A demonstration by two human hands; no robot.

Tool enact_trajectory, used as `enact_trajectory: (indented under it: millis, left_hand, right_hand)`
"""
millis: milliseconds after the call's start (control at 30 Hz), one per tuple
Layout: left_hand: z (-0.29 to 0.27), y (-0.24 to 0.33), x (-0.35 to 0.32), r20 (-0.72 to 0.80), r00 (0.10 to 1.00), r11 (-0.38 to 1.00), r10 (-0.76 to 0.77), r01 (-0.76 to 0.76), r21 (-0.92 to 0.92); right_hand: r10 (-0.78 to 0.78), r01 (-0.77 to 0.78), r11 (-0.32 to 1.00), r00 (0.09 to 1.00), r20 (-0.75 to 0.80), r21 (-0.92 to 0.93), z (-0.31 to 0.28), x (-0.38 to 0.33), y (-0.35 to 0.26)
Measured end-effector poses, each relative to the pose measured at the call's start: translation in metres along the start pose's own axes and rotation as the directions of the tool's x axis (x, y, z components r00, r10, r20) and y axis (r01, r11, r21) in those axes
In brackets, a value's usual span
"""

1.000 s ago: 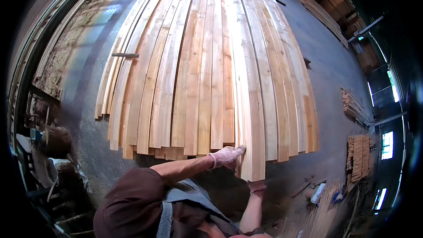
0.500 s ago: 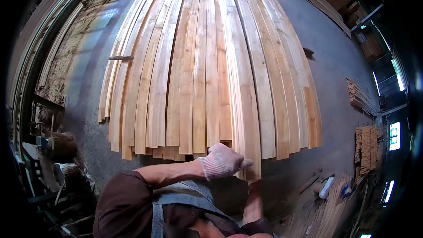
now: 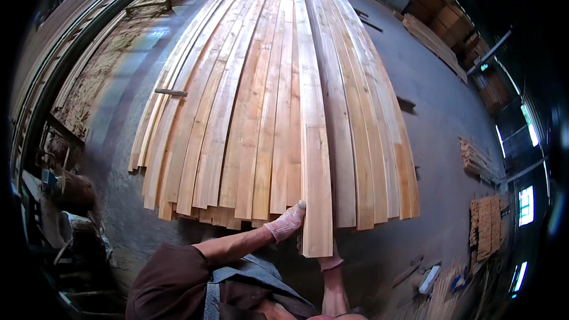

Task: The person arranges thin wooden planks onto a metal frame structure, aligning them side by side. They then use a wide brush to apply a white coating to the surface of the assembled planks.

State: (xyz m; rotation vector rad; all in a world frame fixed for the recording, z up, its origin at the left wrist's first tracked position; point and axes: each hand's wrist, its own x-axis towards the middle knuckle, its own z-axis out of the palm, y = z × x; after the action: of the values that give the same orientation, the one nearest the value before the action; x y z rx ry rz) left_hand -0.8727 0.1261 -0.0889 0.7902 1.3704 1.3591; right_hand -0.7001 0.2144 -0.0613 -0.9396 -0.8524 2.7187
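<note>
A long wooden board (image 3: 317, 201) lies lengthwise over the other boards, its near end sticking out past them towards me. Its left side shows thin lines, as of layered strips. My left hand (image 3: 287, 223), in a pale knitted glove, is closed on the left side of this board near its end, thumb up at the edge. My right hand (image 3: 332, 261) holds the same board from below at the right; the board hides most of its fingers, and only the glove cuff and a little of the hand show. Beneath and beside it spreads a wide layer of long boards (image 3: 249, 160).
A short wooden stick (image 3: 170, 92) lies across the boards' left edge. A dark metal rail frame (image 3: 56, 65) runs along the left, next to a log (image 3: 76, 194). At right stand stacked wood pieces (image 3: 487, 225), with scattered thin strips (image 3: 441, 290) on the floor.
My left hand has moved from on top of the board's end to its left side. The board's end has come slightly left and nearer me, and my right hand shows more. The view has shifted.
</note>
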Motion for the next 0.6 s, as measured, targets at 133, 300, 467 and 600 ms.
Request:
enact_trajectory:
  millis: [133,300,467,600]
  left_hand:
    - [0.004,0.041,-0.013,-0.113,0.989,0.995,0.093,-0.098,-0.036]
    - [-0.030,0.150,-0.064,0.013,0.999,0.998,-0.040,0.041,-0.049]
    - [-0.081,0.191,-0.110,0.063,0.998,0.999,-0.005,0.008,-0.044]
    - [-0.134,0.205,-0.155,0.004,0.998,0.987,0.070,-0.068,-0.144]
  right_hand:
    - [0.055,-0.055,0.998,0.997,0.059,0.007,0.042,-0.024,-0.023]
    - [0.116,-0.121,0.992,0.988,0.101,0.041,0.102,-0.057,-0.047]
    - [0.208,-0.223,0.970,0.968,0.142,0.101,0.166,-0.071,-0.038]
    - [0.279,-0.296,0.949,0.949,0.149,0.108,0.218,-0.061,-0.011]
